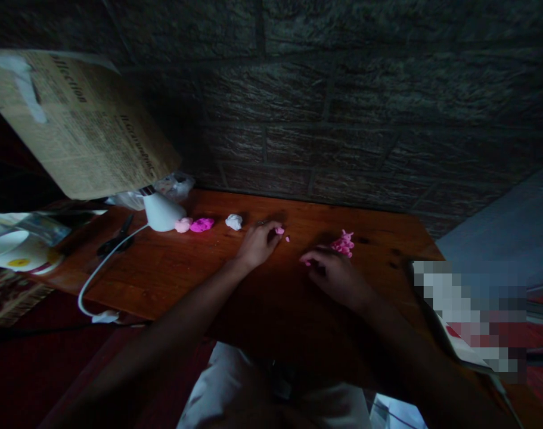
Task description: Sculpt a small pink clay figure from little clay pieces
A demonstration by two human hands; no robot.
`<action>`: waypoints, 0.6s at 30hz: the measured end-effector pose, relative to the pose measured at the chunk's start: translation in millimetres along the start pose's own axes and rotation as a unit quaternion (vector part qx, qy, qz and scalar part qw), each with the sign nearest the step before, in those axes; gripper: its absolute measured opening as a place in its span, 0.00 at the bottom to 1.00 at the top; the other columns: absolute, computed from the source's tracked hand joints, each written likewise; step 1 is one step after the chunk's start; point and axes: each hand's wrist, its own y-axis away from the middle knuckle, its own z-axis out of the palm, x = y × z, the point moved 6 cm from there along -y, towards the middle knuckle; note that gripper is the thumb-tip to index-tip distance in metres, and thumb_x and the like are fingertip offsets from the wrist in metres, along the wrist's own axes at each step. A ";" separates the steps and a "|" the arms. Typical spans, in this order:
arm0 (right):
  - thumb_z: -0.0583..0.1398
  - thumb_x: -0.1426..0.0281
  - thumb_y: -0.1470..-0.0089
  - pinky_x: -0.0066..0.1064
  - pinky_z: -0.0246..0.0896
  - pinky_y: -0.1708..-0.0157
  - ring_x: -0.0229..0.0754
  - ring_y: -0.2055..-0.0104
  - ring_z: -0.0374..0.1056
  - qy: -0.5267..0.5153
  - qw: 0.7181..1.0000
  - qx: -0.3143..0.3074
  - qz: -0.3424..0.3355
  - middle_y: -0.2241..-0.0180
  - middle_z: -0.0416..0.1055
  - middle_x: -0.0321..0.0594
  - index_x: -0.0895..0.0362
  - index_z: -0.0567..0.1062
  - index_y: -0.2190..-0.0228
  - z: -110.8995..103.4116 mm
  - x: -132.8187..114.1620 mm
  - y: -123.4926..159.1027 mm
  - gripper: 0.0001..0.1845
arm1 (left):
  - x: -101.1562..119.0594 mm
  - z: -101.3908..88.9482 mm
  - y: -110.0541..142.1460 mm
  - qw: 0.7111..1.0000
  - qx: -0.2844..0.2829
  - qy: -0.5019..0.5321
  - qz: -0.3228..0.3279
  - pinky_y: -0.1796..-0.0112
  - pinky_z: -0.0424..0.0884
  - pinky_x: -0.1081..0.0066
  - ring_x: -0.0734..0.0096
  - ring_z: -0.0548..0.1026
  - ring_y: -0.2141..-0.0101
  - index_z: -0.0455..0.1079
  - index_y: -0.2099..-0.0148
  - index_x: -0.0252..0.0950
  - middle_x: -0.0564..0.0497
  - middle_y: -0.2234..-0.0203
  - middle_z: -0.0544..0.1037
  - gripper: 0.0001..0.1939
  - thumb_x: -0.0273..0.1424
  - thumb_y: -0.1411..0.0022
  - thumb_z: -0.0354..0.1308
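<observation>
My left hand (257, 245) rests on the wooden table with thumb and fingers closed on a lump of pink modelling clay (279, 230). A small pink crumb (288, 239) lies just right of its fingertips. My right hand (331, 273) is curled, its fingertips pinched on a tiny bit of pink clay (307, 263). Partly hidden behind that hand is a knobbly pink clay figure (344, 242) with small points on top. Left of my left hand sit a white lump (233, 221), a magenta lump (202, 224) and a pale pink lump (183, 224) of clay.
A lamp with a white base (163, 210) and newsprint shade (87, 125) stands at left, its white cord (95, 271) crossing the table. Dark scissors (117, 239) and a white cup (18, 250) lie farther left. A blurred-out device (468, 322) is at right. A stone wall (284, 101) rises behind.
</observation>
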 end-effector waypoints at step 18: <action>0.60 0.70 0.45 0.38 0.68 0.61 0.45 0.66 0.75 -0.073 0.990 0.096 0.072 0.66 0.81 0.41 0.53 0.81 0.66 -16.0 9.0 1.3 0.09 | 19.2 0.8 5.2 0.997 0.011 -0.006 0.082 0.45 0.65 0.48 0.54 0.71 0.45 0.76 0.61 0.37 0.44 0.49 0.77 0.03 0.27 0.35 0.60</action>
